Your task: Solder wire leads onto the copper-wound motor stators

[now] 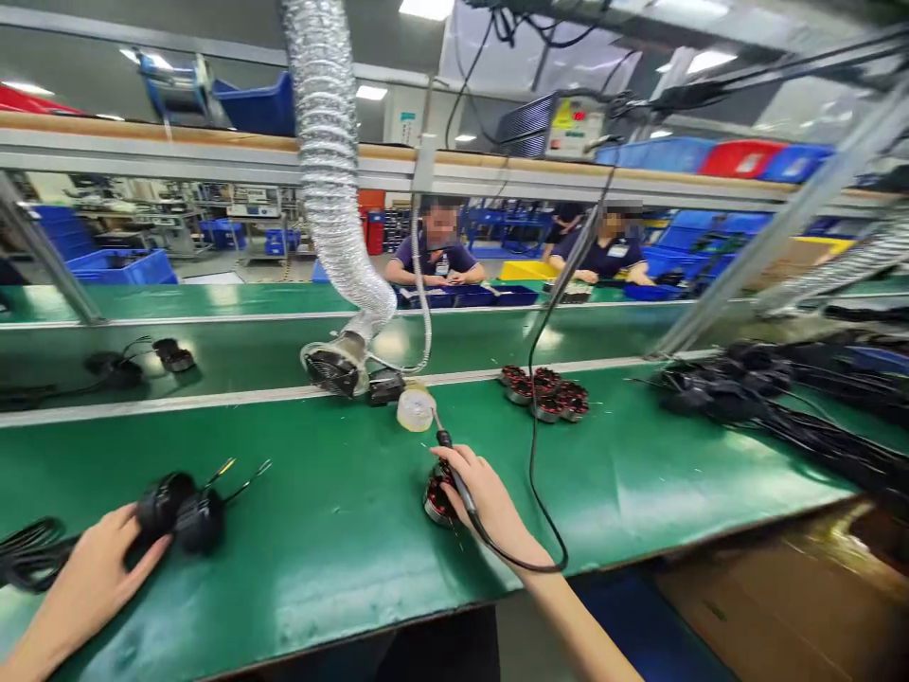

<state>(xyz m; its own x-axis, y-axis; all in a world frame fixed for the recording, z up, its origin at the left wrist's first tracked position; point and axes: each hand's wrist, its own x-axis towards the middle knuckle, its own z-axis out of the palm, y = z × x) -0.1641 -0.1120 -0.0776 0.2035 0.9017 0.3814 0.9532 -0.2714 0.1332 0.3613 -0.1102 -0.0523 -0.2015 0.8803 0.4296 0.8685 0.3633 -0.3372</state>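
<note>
At the left, my left hand (92, 573) is closed on a black rounded part (170, 511), with stripped wire ends (225, 471) sticking out of it. A coiled black cable (32, 549) lies beside that hand. My right hand (493, 497) grips a soldering iron (460, 481) like a pen, its tip pointing away by a pale round thing (416, 409), perhaps a spool. Under the same hand sits a round motor part with red windings (436, 500); whether the fingers hold it too is hard to tell. Several similar motor parts (546, 393) stand together farther back.
A silver duct (330, 170) hangs down to a fan (333, 367) at the bench's back edge. The iron's cord (534, 455) loops right of my hand. Many black cables (753, 388) are piled at the right on the green bench (319, 568). Two co-workers (436, 251) sit opposite.
</note>
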